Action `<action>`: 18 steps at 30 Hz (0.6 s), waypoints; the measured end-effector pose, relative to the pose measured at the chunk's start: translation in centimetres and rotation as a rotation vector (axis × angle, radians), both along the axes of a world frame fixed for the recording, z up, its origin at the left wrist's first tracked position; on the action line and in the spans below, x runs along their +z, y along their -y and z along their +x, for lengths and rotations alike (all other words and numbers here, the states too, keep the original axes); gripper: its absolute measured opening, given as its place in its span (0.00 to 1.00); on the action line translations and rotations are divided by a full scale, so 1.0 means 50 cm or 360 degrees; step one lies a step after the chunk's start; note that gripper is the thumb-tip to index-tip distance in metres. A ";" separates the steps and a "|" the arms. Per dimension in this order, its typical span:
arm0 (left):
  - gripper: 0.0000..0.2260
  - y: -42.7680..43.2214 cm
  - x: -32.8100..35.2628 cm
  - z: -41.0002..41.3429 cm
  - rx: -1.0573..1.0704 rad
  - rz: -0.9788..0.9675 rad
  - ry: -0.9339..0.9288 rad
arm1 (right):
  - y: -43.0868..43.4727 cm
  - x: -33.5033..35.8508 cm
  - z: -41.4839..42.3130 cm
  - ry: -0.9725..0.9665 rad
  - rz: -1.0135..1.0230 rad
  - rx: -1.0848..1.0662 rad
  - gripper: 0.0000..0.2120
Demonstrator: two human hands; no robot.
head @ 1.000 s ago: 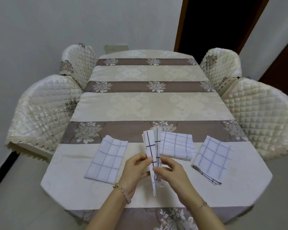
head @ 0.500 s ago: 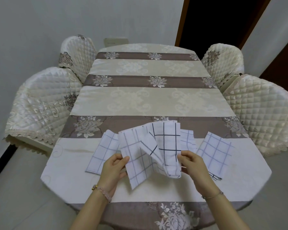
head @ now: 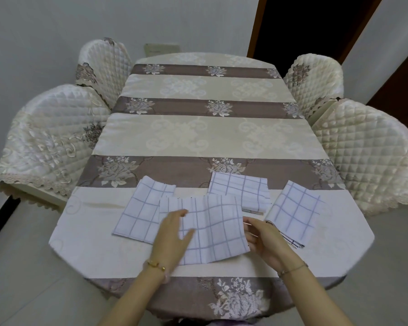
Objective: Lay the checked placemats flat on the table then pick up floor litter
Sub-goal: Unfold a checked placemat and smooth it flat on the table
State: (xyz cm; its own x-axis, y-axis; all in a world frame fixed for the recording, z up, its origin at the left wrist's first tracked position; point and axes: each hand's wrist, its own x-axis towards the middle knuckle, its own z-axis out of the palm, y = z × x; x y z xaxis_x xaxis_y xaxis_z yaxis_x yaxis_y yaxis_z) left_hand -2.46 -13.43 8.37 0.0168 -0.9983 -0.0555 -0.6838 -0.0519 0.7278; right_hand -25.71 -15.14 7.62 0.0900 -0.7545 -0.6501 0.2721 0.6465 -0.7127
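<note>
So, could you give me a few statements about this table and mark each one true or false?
1. Every placemat is spread open. False: only the front placemat is opened out; the left placemat, back placemat and right placemat are folded.
2. The left hand lies flat on the front placemat. True.
3. The front placemat overlaps the left placemat. True.
4. The chairs are bare wood. False: they wear quilted cream covers.
5. The right hand rests on the table's far end. False: it is at the front placemat's right edge.
</note>
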 end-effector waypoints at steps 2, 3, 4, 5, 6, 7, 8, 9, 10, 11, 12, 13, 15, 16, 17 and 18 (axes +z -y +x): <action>0.27 -0.024 -0.005 -0.047 -0.0387 0.0016 0.0130 | -0.005 0.002 0.003 0.0020 0.0007 -0.0020 0.21; 0.30 -0.031 -0.012 -0.065 -0.0518 -0.0022 0.0224 | -0.008 0.002 0.006 0.0004 -0.0021 0.0042 0.18; 0.33 -0.038 -0.021 -0.080 -0.0607 -0.0037 0.0322 | -0.011 0.005 0.009 -0.0025 -0.0043 0.0102 0.13; 0.36 -0.041 -0.033 -0.093 -0.0658 -0.0051 0.0403 | -0.013 0.010 0.012 -0.0060 -0.0058 0.0122 0.10; 0.37 -0.042 -0.039 -0.101 -0.0681 -0.0052 0.0462 | -0.012 0.007 0.011 -0.0085 -0.0065 0.0123 0.10; 0.36 -0.041 -0.050 -0.105 -0.0674 -0.0063 0.0499 | -0.012 0.006 0.012 -0.0100 -0.0075 0.0124 0.11; 0.35 -0.041 -0.056 -0.105 -0.0659 -0.0067 0.0515 | -0.013 0.004 0.012 -0.0125 -0.0080 0.0116 0.12; 0.33 -0.041 -0.062 -0.104 -0.0641 -0.0112 0.0518 | -0.012 0.008 0.015 -0.0138 -0.0086 0.0105 0.13; 0.31 -0.041 -0.059 -0.102 -0.0629 -0.0141 0.0518 | -0.010 0.012 0.016 -0.0134 -0.0097 0.0088 0.14; 0.27 -0.039 -0.058 -0.098 -0.0592 -0.0214 0.0486 | -0.008 0.015 0.017 -0.0117 -0.0116 0.0074 0.15; 0.22 -0.038 -0.054 -0.094 -0.0517 -0.0290 0.0424 | -0.005 0.016 0.017 -0.0083 -0.0149 0.0056 0.14; 0.16 -0.035 -0.041 -0.090 -0.0447 -0.0298 0.0322 | -0.003 0.028 0.018 -0.0045 -0.0180 0.0029 0.12; 0.07 -0.023 -0.005 -0.079 -0.0243 -0.0322 0.0146 | 0.005 0.046 0.014 0.0036 -0.0221 -0.0041 0.10; 0.04 -0.014 0.020 -0.072 -0.0161 -0.0348 0.0055 | 0.013 0.051 0.008 0.0065 -0.0259 -0.0071 0.10; 0.05 -0.002 0.045 -0.064 -0.0094 -0.0405 -0.0053 | 0.020 0.059 0.002 0.0058 -0.0305 -0.0095 0.09; 0.07 0.012 0.076 -0.056 -0.0035 -0.0413 -0.0201 | 0.026 0.064 -0.004 0.0007 -0.0363 -0.0122 0.08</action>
